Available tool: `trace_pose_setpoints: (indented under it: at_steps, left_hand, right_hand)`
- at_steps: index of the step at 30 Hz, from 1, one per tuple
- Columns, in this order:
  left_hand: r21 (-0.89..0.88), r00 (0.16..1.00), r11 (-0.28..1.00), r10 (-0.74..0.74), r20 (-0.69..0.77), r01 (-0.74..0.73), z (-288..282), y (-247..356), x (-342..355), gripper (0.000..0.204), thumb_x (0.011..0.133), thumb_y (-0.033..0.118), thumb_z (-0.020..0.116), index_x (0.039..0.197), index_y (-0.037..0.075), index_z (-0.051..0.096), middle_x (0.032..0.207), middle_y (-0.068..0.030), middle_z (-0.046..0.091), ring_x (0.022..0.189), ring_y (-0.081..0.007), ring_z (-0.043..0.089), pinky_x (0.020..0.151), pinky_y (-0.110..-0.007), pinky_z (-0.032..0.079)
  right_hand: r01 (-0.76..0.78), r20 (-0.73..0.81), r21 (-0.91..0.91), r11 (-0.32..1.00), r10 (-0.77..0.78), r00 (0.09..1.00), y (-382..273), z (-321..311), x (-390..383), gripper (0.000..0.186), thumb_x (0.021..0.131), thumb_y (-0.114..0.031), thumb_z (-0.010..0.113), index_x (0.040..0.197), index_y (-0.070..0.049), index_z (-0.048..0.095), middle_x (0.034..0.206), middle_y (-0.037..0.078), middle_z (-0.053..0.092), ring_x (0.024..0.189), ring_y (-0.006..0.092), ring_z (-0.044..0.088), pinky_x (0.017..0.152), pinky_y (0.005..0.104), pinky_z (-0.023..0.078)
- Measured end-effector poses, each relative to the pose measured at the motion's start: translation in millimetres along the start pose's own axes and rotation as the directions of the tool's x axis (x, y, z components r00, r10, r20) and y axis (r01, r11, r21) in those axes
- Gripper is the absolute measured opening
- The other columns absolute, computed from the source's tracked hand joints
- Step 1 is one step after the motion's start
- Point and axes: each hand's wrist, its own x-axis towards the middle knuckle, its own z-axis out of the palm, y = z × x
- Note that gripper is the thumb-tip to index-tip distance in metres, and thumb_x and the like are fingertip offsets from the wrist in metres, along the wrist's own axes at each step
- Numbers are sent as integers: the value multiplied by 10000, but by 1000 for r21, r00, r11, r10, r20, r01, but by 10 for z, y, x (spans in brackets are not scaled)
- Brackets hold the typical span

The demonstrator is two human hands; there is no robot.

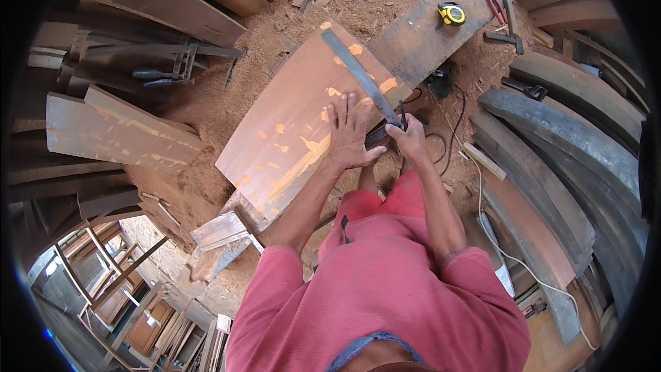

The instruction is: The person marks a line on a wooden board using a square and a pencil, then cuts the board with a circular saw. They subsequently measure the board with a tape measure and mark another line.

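Note:
A broad reddish-brown wooden panel (275, 120) with patches of orange filler lies in front of me, tilted from lower left to upper right. My left hand (350, 131) is pressed flat on it near its right edge, fingers spread. Across the panel's far right part lies a long, flat dark metal bar (361, 76). Its near end is in my right hand (410, 139), closed round it just off the panel's edge. A thin dark piece sticks up by the right thumb; its kind cannot be made out.
A plank (420, 38) beyond the panel bears a yellow-black tape measure (451, 14), red-handled pliers (491, 0) and a hammer (506, 34). Curved boards (544, 165) are stacked at right, with a pale cord (509, 255) over them. Clamps (182, 65) and more boards stand left. Sawdust covers the floor.

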Motion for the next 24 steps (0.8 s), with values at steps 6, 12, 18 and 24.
trace_pose_setpoints:
  at_steps: [6, 12, 18, 24]
  left_hand:
    - [72, 997, 997, 31, 64, -36, 43, 28, 167, 988, 682, 486, 836, 1542, 227, 424, 1646, -316, 186, 1538, -517, 106, 1199, -699, 28]
    - [8, 992, 997, 73, -103, -73, 105, 9, 206, 752, 739, 506, 815, 1420, 281, 589, 1610, -305, 306, 1514, -523, 202, 1206, -679, 75]
    - [26, 995, 999, 33, -98, -31, 73, 68, 241, 745, 720, 506, 814, 1412, 332, 597, 1610, -278, 318, 1491, -512, 248, 1198, -661, 124]
    - [42, 996, 999, 20, -86, -17, 85, 50, 243, 762, 703, 502, 814, 1418, 357, 594, 1620, -264, 307, 1491, -511, 244, 1190, -663, 134]
  right_hand:
    - [-83, 46, 212, 974, 75, 996, 60, 39, 116, 181, 851, -104, 775, 954, -6, 662, 807, -4, 614, 719, 94, 542, 636, 276, 453]
    - [-153, 22, 456, 877, 161, 987, 192, 137, 78, 220, 885, -83, 761, 1039, 3, 630, 852, -7, 636, 737, 70, 567, 660, 229, 469]
    - [-77, -62, 493, 867, 123, 990, 282, 170, 92, 230, 896, -84, 755, 1056, 11, 618, 849, -10, 630, 694, 63, 556, 628, 221, 462]
    - [-60, -81, 473, 879, 111, 990, 232, 177, 97, 205, 912, -92, 748, 1037, -8, 608, 784, -36, 591, 567, 27, 492, 481, 197, 393]
